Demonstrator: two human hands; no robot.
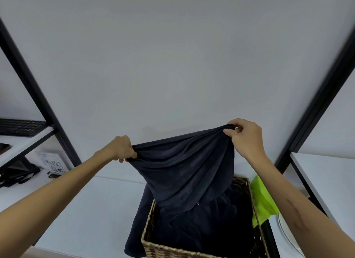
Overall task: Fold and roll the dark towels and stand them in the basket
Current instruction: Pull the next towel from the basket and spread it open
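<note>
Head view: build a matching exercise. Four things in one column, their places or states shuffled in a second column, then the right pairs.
Things:
1. dark towel
2. wicker basket
3. green cloth
4. keyboard

Places or states:
A. lies on the shelf at far left
B. stands on the white table, dark fabric inside
C. held up, stretched between the left hand and right hand
D. hangs just right of the basket

Pairs: 1-C, 2-B, 3-D, 4-A
</note>
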